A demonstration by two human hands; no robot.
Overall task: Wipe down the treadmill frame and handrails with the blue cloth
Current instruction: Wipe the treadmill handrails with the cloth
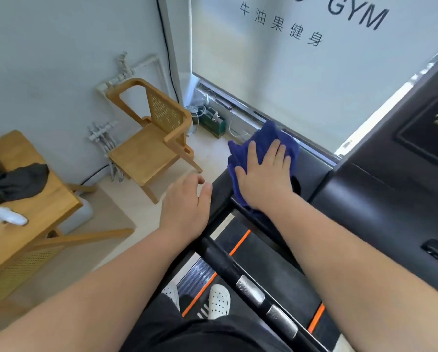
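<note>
Gym corner, pale wall. Window blind [314, 80] w/ "GYM" lettering is seen behind the machine, daylight along its lower edge.

Blue cloth [264, 134]: located on front-left corner of treadmill frame [317, 171], bunched, partly draped over the outer edge, one fold standing up toward the window. Judged soft, light, limp terry-type fabric; no stiffness, not fragile. Expected to slide readily on the smooth black surface, so it is best driven under a flat palm w/ downward pressure. For the round handrail [228, 268] it would prob. be better wrapped round the bar and held in a closed grip. Loose corners could trail off the edge or snag.

Right hand [266, 176]: laid palm-down on the cloth. Grip spread, fingers straight and slightly fanned, thumb out to the left. Nothing is pinched; cloth is pressed, not clutched. Wrist approx. level, forearm extended forward above the belt [271, 260].

Left hand [184, 204]: held just beside the frame's left edge, near the cloth but apart from it. Grip loose, fingers relaxed and lightly bent, nothing held. Thumb side appears to meet the frame edge; contact cannot be confirmed.

Surroundings: console [403, 179] to the right; belt w/ orange stripe below; metal pads noted on the handrail. Wooden chair [149, 146] stands by the wall, well apart. Table [40, 212] at far left carries a dark garment [17, 181].
</note>
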